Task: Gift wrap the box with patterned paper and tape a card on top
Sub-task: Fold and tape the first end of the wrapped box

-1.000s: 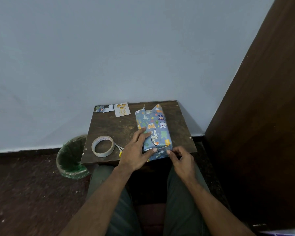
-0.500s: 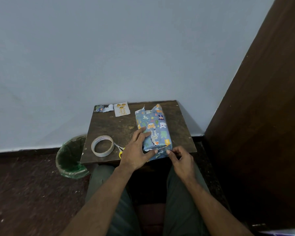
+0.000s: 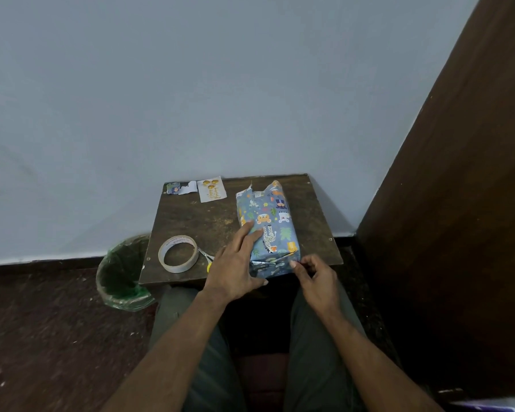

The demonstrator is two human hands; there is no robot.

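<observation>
Box (image 3: 266,230): near end flap folded, I judge taping comes next.
Left fingers (image 3: 247,233): spread, pressing paper.
Right fingers (image 3: 298,267): curled at the flap corner.

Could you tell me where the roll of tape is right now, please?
In the head view, the roll of tape lies flat on the table's near-left part, left of the left hand, with the scissors beside it.
</observation>
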